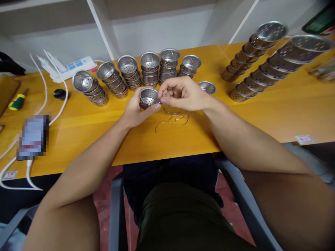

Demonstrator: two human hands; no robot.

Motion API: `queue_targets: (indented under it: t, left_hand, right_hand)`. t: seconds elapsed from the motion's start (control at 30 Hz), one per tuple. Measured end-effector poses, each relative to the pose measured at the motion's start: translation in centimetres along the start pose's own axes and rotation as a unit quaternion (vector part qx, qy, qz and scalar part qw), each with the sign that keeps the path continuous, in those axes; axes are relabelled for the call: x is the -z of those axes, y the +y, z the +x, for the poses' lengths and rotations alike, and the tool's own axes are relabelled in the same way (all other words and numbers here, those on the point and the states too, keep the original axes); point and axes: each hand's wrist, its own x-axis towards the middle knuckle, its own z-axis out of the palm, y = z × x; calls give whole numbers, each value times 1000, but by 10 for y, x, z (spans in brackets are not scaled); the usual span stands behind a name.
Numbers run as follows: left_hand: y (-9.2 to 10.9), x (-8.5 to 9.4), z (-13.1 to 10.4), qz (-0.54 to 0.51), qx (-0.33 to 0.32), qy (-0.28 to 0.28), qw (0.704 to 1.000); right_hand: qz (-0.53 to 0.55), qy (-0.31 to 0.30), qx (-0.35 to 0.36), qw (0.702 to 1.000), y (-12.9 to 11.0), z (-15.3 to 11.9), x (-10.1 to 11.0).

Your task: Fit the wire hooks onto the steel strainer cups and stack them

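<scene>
A small perforated metal cup [148, 97] is held upright by my left hand [137, 111], its fingers wrapped round the left side and the thumb at the front. My right hand [183, 93] pinches at the cup's right rim. A tiny bit of thin wire seems to show at its fingertips; how far it reaches into the cup is hidden. Several curved thin wires [180, 120] lie on the wooden table [167, 146] just below my hands. Right behind my hands stand short stacks of like cups [150, 69].
Two tall leaning cup stacks [269, 75] stand at the right, and a single cup [206, 87] is behind my right wrist. At the left are a phone [33, 136], white cables, a power strip [75, 68], a screwdriver [17, 101] and a round black object [60, 93].
</scene>
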Motion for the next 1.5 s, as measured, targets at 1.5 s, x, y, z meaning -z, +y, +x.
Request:
queue_targets:
  t: [1.5]
  left_hand:
    - [-5, 3, 4, 43, 21, 20, 999]
  right_hand:
    - [-260, 45, 39, 964, 13, -5, -21]
